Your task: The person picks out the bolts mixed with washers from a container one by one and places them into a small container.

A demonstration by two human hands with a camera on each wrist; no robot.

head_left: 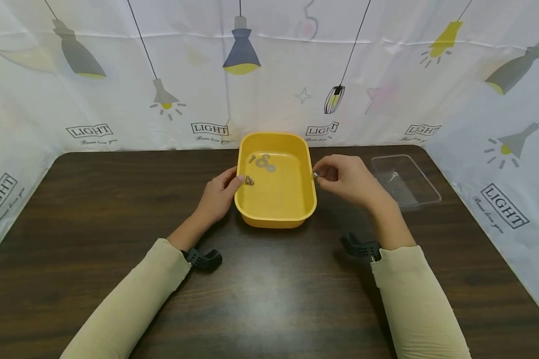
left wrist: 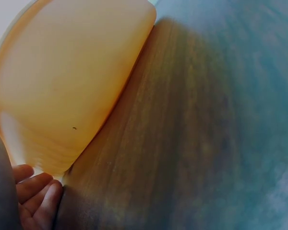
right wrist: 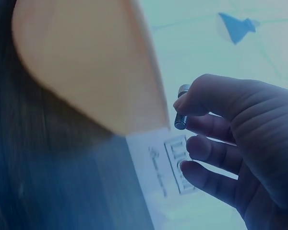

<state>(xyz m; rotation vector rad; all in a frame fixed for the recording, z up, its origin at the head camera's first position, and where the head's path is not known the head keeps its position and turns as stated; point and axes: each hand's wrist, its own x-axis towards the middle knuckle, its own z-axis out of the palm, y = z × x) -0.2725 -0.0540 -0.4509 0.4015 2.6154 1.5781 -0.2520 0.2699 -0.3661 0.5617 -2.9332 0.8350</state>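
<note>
A yellow plastic basin (head_left: pixel 273 224) stands on the table, with its far end close to the back curtain. My left hand (head_left: pixel 217 197) grips its left side, thumb over the rim and fingers along the outer wall; those fingers show low in the left wrist view. Just outside the right rim, my right hand (head_left: pixel 352 180) pinches a short metal bolt (right wrist: pixel 181 120) between thumb and index finger, its other fingers loosely bent. Inside the basin, several flat washers (head_left: pixel 262 163) and a small bolt (head_left: pixel 252 159) lie toward the back left, and a few bolts (head_left: pixel 249 181) sit near my left thumb.
A clear plastic box (head_left: pixel 416 204) rests on the table to the right, partly behind my right hand. The dark wood table (head_left: pixel 269 309) meets a white curtain (head_left: pixel 274 99) printed with lamps at its back and sides.
</note>
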